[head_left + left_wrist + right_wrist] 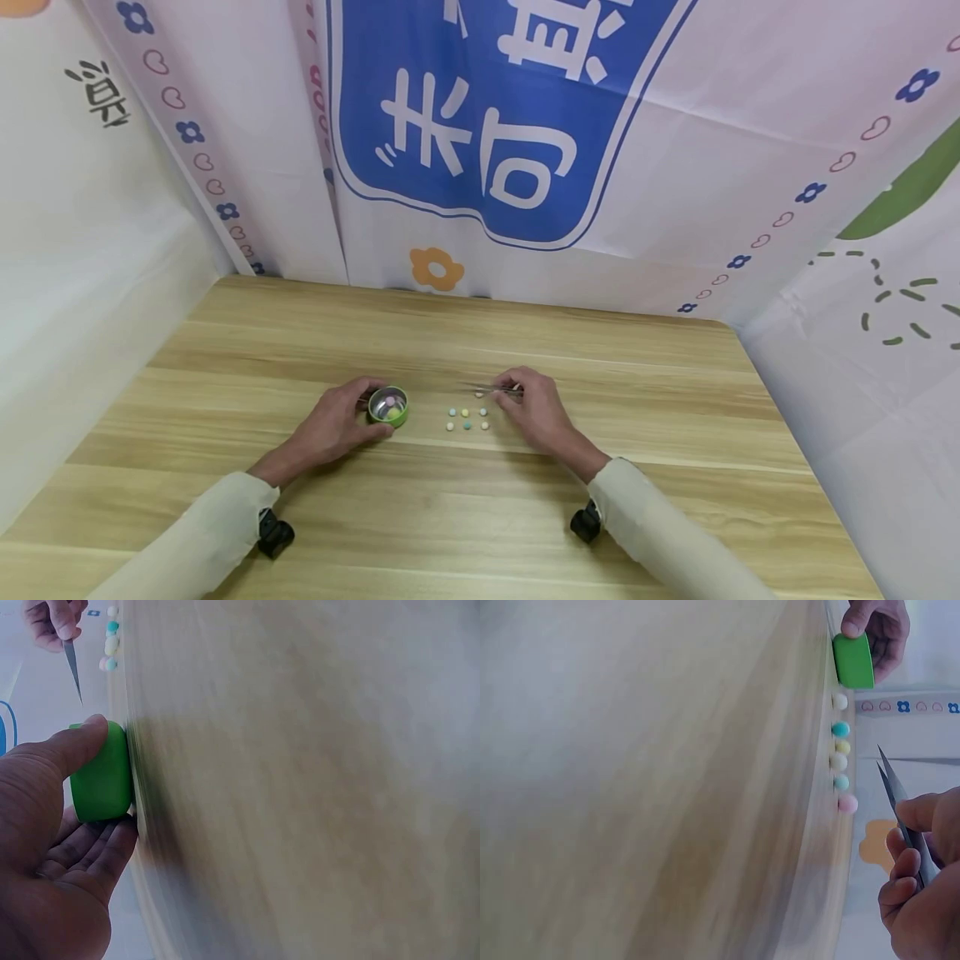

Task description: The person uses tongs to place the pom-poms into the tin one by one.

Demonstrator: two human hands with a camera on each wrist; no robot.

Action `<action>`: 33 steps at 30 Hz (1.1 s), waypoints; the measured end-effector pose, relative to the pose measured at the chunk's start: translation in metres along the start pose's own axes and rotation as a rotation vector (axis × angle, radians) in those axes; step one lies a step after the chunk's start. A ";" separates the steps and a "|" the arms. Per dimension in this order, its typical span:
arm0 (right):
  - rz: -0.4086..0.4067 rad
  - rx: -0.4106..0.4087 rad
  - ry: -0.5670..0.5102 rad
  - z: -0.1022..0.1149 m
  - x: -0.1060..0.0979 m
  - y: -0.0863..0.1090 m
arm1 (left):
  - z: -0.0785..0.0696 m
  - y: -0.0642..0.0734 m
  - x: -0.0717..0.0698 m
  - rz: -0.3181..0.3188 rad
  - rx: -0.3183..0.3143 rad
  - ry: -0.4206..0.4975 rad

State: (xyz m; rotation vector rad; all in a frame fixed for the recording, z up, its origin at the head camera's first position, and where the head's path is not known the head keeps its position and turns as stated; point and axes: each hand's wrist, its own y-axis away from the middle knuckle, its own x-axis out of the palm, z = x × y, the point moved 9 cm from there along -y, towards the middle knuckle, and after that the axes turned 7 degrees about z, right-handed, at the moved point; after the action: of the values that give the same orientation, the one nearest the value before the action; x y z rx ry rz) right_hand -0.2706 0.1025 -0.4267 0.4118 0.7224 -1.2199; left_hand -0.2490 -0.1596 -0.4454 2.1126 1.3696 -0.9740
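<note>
Right hand (536, 410): one tweezers (916, 846); left hand (333, 423): one tin (103, 780); six balls (467, 425), two rows

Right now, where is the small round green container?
In the head view, the container is just left of the small round pastel balls, held in the person's left hand.

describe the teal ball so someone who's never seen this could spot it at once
On the wooden table, look between the left hand with the green tin and the right hand with the tweezers. In the row of balls nearest the person, the teal ball sits in the middle. Its deep blue-green stands out from the whitish balls either side.
</note>
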 end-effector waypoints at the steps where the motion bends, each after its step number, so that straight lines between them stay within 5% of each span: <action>1: -0.005 0.005 0.000 -0.002 -0.002 0.000 | 0.000 0.000 0.000 0.000 0.002 0.000; 33: -0.039 0.037 0.058 -0.028 -0.019 0.007 | 0.001 -0.003 0.000 0.012 -0.014 0.001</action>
State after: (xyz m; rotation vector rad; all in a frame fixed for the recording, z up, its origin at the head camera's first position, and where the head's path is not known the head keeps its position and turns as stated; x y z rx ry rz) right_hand -0.2748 0.1359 -0.4337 0.4674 0.7617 -1.2635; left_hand -0.2518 -0.1596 -0.4461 2.1090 1.3594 -0.9559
